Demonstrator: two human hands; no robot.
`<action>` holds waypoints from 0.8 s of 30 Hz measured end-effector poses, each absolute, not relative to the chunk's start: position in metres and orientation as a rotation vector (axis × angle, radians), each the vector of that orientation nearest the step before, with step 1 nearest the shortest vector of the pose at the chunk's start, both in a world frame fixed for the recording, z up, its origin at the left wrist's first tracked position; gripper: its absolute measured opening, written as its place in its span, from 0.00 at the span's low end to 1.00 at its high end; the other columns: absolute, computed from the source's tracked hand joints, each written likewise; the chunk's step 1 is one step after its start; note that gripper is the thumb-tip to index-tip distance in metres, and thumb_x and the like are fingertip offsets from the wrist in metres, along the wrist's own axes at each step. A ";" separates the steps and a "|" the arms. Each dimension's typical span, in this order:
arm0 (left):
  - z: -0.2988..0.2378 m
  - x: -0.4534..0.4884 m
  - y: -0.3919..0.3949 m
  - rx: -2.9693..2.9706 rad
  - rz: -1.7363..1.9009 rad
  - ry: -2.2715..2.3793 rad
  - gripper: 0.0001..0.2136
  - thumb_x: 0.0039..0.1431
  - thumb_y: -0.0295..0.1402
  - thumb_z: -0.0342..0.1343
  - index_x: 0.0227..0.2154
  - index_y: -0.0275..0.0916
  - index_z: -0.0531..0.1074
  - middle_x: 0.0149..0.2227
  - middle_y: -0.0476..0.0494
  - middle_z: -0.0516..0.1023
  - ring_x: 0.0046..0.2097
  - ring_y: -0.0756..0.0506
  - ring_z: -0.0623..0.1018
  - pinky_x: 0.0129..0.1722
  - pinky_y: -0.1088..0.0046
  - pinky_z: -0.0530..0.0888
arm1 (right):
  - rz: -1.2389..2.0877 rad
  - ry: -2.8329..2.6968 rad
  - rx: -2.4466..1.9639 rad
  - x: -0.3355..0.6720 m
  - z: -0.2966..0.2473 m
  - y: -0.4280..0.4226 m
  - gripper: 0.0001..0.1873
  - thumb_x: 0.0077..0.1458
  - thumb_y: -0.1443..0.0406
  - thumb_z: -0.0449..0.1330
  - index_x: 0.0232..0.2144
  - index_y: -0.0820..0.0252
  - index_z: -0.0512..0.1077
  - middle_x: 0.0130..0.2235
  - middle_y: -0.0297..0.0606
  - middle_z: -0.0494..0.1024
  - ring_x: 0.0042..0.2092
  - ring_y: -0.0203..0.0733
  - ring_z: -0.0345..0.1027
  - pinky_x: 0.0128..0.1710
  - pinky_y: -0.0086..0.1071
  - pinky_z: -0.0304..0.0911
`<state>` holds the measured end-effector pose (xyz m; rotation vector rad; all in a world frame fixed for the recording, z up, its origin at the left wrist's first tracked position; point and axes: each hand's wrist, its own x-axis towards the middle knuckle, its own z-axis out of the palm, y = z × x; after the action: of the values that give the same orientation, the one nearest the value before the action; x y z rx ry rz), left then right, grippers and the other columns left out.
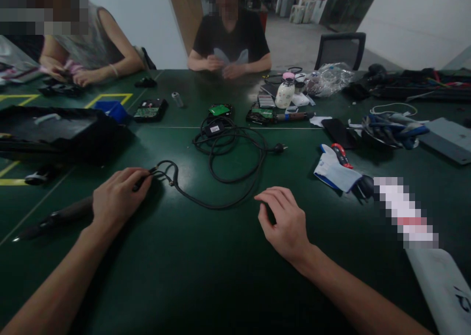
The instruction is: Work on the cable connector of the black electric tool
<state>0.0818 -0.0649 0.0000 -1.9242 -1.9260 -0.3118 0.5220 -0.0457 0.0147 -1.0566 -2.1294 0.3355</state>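
1. Green table [191,286] filling the foreground, faintly glossy; beyond, pale wall [142,21], chair [340,53], and two people [230,43] seated at the far edge.
2. Tool [62,215] at the left, lying aslant, partly hidden beneath the left hand [119,193], metal tip [15,239] pointing out to the left.
3. Left hand closed round the rear end, thumb and fingers curled about it, cord [213,207] running in there (exact joint hidden by fingers). Right hand [281,222] loosely curved, thumb apart from fingertips, gripping nothing, near the cord's close bend.
4. Handling, by judgement: stiff, fairly weighty for such slimness, not very slippery, tough except perhaps at the tip. Best held round the thick brown grip, never hauled by the cord.
5. Cord probably light and springy, prone to snagging in its loops; best taken at the adapter [214,129] or plug [280,148].
6. Counted: tools, two, including another beside the rightmost drive; drives [152,110], three; adapter, one; plug, one; bottle [284,95], one; phone [339,133], one; pliers [340,154], one, red-handled, against a glove [336,173]. Cannot tell how many gloves in the blue-grey heap [393,127].
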 end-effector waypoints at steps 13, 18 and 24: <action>-0.002 0.227 -0.079 -2.435 -0.359 -1.870 0.11 0.76 0.35 0.46 0.45 0.40 0.73 0.43 0.42 0.79 0.41 0.42 0.77 0.42 0.62 0.71 | 0.337 -2.202 -0.914 0.521 0.013 -0.046 0.14 0.65 0.75 0.58 0.49 0.61 0.78 0.49 0.46 0.80 0.56 0.54 0.70 0.55 0.50 0.70; -0.003 0.295 -0.080 -2.692 -0.402 -1.582 0.08 0.73 0.29 0.49 0.41 0.40 0.73 0.37 0.44 0.77 0.39 0.42 0.75 0.40 0.62 0.71 | 0.305 -2.160 -0.872 0.522 0.013 -0.050 0.14 0.63 0.76 0.58 0.46 0.61 0.78 0.45 0.46 0.82 0.51 0.54 0.72 0.51 0.51 0.71; -0.013 0.378 -0.066 -2.928 -0.402 -1.200 0.05 0.65 0.32 0.59 0.40 0.39 0.74 0.42 0.42 0.80 0.46 0.41 0.78 0.48 0.62 0.74 | 0.243 -2.017 -0.726 0.526 0.015 -0.058 0.13 0.59 0.77 0.58 0.40 0.60 0.78 0.40 0.43 0.82 0.42 0.50 0.73 0.43 0.47 0.71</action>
<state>0.3778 -0.0657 -0.0130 -2.9283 -1.1997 -0.4016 0.5262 -0.0583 0.0146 -0.7258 -2.0173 0.2430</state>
